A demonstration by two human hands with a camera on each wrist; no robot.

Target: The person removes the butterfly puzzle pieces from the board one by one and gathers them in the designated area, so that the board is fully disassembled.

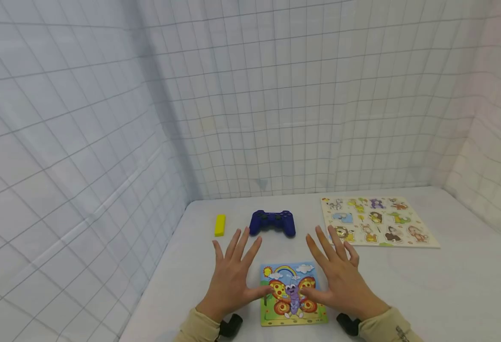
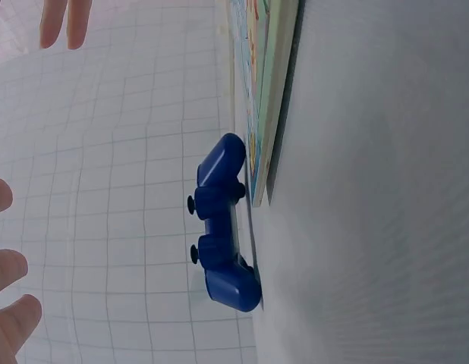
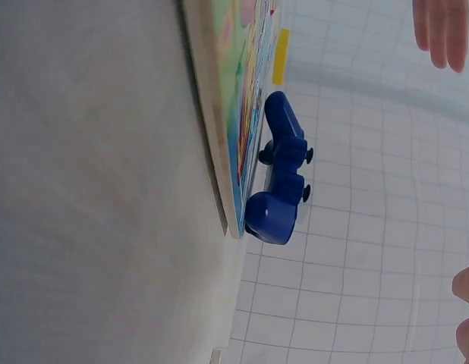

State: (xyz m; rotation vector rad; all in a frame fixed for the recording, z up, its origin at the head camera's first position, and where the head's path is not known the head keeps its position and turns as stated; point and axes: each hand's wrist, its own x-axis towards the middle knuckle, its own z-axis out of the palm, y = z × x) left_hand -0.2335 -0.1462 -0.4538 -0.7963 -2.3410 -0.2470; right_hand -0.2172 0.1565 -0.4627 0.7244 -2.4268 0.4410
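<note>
Taking the butterfly puzzle (image 1: 294, 305) as the middle of a clock, with twelve toward the back wall (image 1: 276, 104), the left hand (image 1: 230, 285) is hovering at nine o'clock. Its fingers are fanning out toward twelve and one, and its thumb is stretching toward three, over the puzzle's left side. The grip is standing wide, and the hand is holding nothing. A tan sleeve (image 1: 196, 327) is covering that forearm, and a black wrist piece (image 1: 231, 326) is showing beneath the wrist.

The puzzle itself is lying flat on the table between the two hands, its picture facing up.

The right hand (image 1: 345, 283) is hovering at three o'clock, its fingers spreading toward eleven and its thumb pointing between nine and ten, over the puzzle's right side. Its grip is also standing wide and holding nothing. Another tan sleeve (image 1: 387, 327) and black wrist piece (image 1: 348, 325) are showing there. Both wrist views are showing fingertips well above the tabletop.

On the left, a white wall (image 1: 62, 142) with thin dark grid lines is rising beside the white table (image 1: 404, 289). A yellow block (image 1: 220, 225) is resting between ten and eleven. A blue game controller (image 1: 272, 222) is lying between eleven and twelve, its sticks facing up. The gridded back wall is standing beyond, wrinkling slightly. An animal board (image 1: 378, 221) is lying flat near two o'clock, and a gridded right wall (image 1: 498, 118) is closing that side.
</note>
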